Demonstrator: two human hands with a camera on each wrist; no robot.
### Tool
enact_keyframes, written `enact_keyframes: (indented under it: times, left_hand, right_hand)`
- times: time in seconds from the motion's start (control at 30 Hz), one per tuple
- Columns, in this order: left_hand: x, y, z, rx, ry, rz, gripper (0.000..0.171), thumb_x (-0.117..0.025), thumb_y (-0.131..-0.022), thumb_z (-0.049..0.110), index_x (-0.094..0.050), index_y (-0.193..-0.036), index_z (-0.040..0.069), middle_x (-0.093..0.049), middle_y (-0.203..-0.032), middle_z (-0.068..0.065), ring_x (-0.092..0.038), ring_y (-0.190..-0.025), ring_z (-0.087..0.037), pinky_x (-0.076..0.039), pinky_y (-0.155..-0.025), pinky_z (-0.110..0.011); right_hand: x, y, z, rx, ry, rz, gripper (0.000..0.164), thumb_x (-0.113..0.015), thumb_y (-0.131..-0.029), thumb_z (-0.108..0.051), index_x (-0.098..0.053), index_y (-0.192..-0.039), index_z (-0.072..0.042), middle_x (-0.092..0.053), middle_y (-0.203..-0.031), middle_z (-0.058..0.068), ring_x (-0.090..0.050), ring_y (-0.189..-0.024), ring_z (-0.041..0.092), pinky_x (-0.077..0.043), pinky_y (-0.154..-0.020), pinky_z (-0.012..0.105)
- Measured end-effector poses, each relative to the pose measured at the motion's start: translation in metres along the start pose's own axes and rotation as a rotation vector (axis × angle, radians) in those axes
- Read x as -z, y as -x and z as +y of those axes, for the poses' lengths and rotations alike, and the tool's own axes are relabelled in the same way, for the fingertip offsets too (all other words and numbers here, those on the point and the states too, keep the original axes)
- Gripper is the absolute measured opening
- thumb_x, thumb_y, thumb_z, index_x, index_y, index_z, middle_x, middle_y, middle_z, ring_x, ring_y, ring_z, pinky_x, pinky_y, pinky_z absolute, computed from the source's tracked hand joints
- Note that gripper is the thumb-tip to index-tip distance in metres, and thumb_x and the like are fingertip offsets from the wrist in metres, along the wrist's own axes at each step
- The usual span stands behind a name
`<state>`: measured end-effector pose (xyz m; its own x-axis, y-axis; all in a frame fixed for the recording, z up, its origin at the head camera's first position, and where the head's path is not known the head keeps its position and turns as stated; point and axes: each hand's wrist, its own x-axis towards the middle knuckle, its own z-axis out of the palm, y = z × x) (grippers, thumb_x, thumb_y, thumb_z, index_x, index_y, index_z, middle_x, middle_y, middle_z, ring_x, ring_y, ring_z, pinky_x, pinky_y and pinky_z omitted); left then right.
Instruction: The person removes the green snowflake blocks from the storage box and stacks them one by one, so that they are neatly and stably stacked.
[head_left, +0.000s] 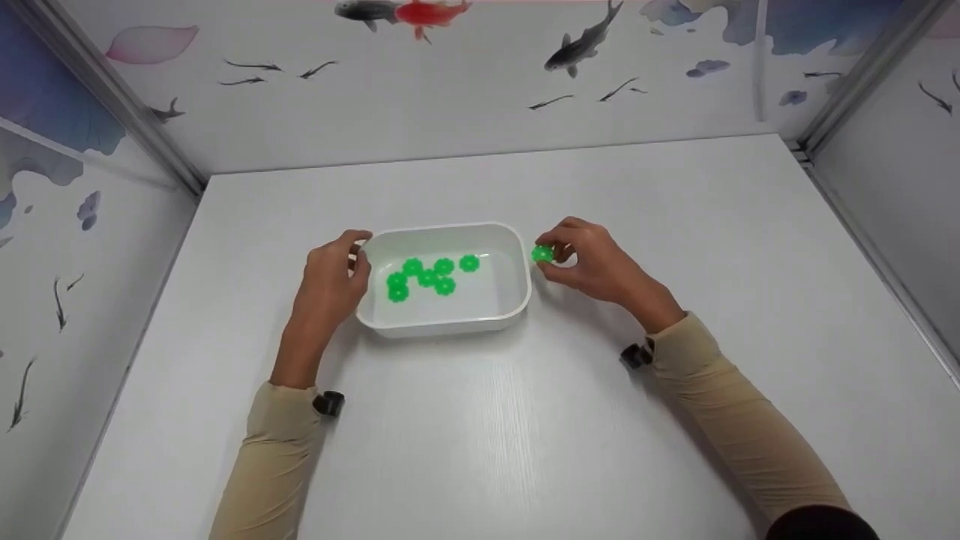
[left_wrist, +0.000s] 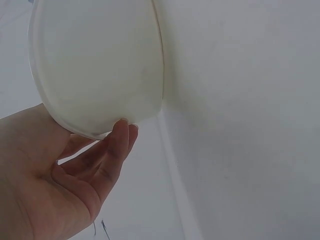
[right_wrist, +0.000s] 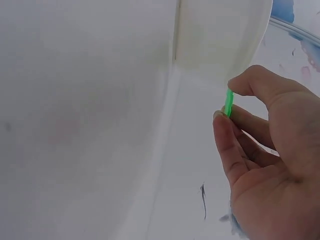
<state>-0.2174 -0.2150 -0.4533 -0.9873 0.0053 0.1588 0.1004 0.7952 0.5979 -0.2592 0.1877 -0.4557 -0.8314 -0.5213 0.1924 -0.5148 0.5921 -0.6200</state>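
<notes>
Held disc: green scalloped disc [head_left: 542, 254], right of frame centre, just beside tray's right rim; edge-on in right wrist view, long profile near upright, top leaning slightly right.
Right hand [head_left: 600, 259]: thumb and fingertips clamped on the disc.
Left hand [head_left: 328, 277]: left of centre, fingers curled on tray's left rim, fingertips on outer wall.
White tray [head_left: 491, 300]: mid-frame, long axis left to right, right end slightly higher.
Loose discs [head_left: 427, 278]: seven visible, flat on tray floor, rightmost slightly apart.
</notes>
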Motion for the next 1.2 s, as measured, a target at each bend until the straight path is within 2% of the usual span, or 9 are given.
enact_keyframes:
  times: [0.17, 0.4, 0.6, 0.87, 1.2]
  left_hand:
    - [0.001, -0.0003, -0.0007, -0.009, 0.003, 0.01, 0.039, -0.054, -0.11, 0.008, -0.062, -0.148, 0.004, -0.076, -0.128, -0.022, -0.076, -0.107, -0.033, -0.065, -0.093, -0.047]
    - [-0.0004, -0.0001, -0.0005, 0.03, 0.005, -0.008, 0.04, -0.055, -0.111, 0.011, -0.06, -0.15, 0.008, -0.075, -0.131, -0.019, -0.074, -0.11, -0.03, -0.064, -0.095, -0.045]
    - [-0.0016, -0.001, -0.0015, 0.029, 0.008, -0.008, 0.04, -0.055, -0.111, 0.011, -0.06, -0.15, 0.008, -0.075, -0.132, -0.019, -0.074, -0.111, -0.031, -0.064, -0.096, -0.046]
    - [-0.0015, -0.0029, 0.0002, 0.018, 0.005, -0.005, 0.04, -0.055, -0.111, 0.011, -0.061, -0.15, 0.007, -0.075, -0.131, -0.02, -0.076, -0.11, -0.03, -0.065, -0.094, -0.045]
    - [-0.0005, -0.0022, -0.0002, 0.001, -0.006, 0.005, 0.039, -0.055, -0.11, 0.01, -0.062, -0.148, 0.006, -0.076, -0.13, -0.02, -0.076, -0.108, -0.031, -0.065, -0.093, -0.045]
  right_hand:
    - [0.0004, 0.0001, 0.0043, -0.034, -0.001, -0.064, 0.03, -0.081, -0.097, -0.015, -0.077, -0.124, -0.004, -0.071, -0.115, 0.011, -0.073, -0.099, 0.025, -0.066, -0.09, 0.042]
    - [-0.0003, 0.001, 0.0082, -0.043, -0.008, -0.149, 0.027, -0.082, -0.095, -0.011, -0.08, -0.12, -0.002, -0.074, -0.112, 0.011, -0.073, -0.098, 0.025, -0.066, -0.09, 0.041]
    - [-0.0017, 0.0007, 0.0092, -0.069, -0.001, -0.203, 0.026, -0.083, -0.094, -0.01, -0.082, -0.119, -0.005, -0.076, -0.111, 0.009, -0.073, -0.101, 0.024, -0.065, -0.092, 0.041]
    - [-0.003, 0.0005, 0.01, -0.108, 0.0, -0.221, 0.026, -0.084, -0.092, -0.009, -0.083, -0.118, -0.007, -0.077, -0.111, 0.008, -0.073, -0.103, 0.024, -0.063, -0.093, 0.042]
    - [-0.0033, 0.0, 0.0084, -0.075, 0.021, -0.221, 0.025, -0.084, -0.092, -0.01, -0.084, -0.117, -0.008, -0.077, -0.11, 0.008, -0.072, -0.102, 0.024, -0.062, -0.092, 0.042]
